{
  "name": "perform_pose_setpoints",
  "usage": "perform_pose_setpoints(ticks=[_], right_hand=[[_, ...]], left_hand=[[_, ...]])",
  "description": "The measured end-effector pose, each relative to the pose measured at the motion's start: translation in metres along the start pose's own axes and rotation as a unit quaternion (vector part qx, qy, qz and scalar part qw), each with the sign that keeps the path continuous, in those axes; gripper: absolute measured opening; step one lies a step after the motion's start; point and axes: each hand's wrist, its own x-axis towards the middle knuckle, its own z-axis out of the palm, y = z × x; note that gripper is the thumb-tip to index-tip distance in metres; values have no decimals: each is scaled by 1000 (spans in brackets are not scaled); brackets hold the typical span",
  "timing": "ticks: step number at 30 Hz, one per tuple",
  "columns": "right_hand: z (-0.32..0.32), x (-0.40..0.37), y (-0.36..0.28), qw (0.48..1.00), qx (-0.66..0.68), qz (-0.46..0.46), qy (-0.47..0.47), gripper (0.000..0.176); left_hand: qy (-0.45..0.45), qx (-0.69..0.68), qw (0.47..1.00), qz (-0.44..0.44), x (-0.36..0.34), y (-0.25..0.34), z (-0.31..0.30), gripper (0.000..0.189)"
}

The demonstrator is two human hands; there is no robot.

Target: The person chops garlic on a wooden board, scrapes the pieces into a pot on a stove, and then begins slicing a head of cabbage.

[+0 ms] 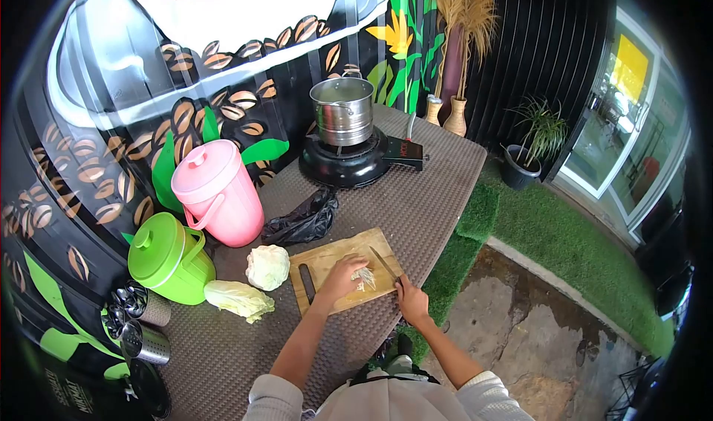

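Note:
My left hand [343,272] presses down on a small pile of shredded cabbage [365,277] on the wooden cutting board [330,259]. My right hand [411,296] grips the handle of a knife [385,263], whose blade lies over the board right beside the shreds. A second dark knife [307,283] rests on the board's left edge. Left of the board sit a cabbage piece [267,266] and a loose pale leaf chunk [239,298].
A steel pot [342,109] stands on a black stove [347,162] at the table's far end. A black plastic bag [303,219], a pink jug [216,190], a green jug [168,257] and steel cups [141,324] line the left. The table edge drops to grass on the right.

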Motion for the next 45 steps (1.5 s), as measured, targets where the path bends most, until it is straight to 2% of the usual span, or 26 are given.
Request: perform_pose_setpoints(ticks=[1,2,4,8,11,13,14,16,17,19,22,26,28,32,41,45], right_hand=[[-1,-3,1,1000,3,9,0,24],[-1,-6,1,1000,3,9,0,24],[0,-11,0,999,9,39,12,28],[-2,-15,3,998,30,55,-1,31],[-5,-17,4,997,44,54,17,30],[-4,-18,6,997,50,55,24,27],[-3,-18,6,997,51,56,25,27],[-1,-20,7,997,48,65,11,24],[1,-21,7,997,48,66,12,24],[5,-22,3,995,51,80,3,24],[4,-21,-4,995,31,83,-35,31],[5,-22,-18,996,15,81,-38,32],[9,-23,-22,997,4,52,-53,35],[25,-20,-21,998,-9,33,-57,31],[5,-10,-22,997,22,45,-53,33],[7,-9,-27,993,-32,55,-99,37]], left_hand=[[-38,35,998,29,4,-6,2,33],[-39,35,998,29,6,-12,3,33],[-146,24,989,25,13,-17,4,31],[-173,18,985,1,18,-21,7,25],[-146,41,988,-7,18,-5,2,18],[-86,34,994,-57,12,-4,7,14],[-87,34,994,-56,9,-3,11,14],[-21,28,990,-136,7,2,20,14],[-21,27,990,-135,7,4,25,14],[41,83,986,-137,5,7,31,15],[42,69,989,-124,4,6,34,20],[37,37,994,-100,1,3,28,26],[27,45,994,-96,1,2,25,29],[-8,54,992,-109,3,6,22,29],[37,27,990,-130,1,-6,34,22],[89,7,985,-146,1,-6,42,16]])
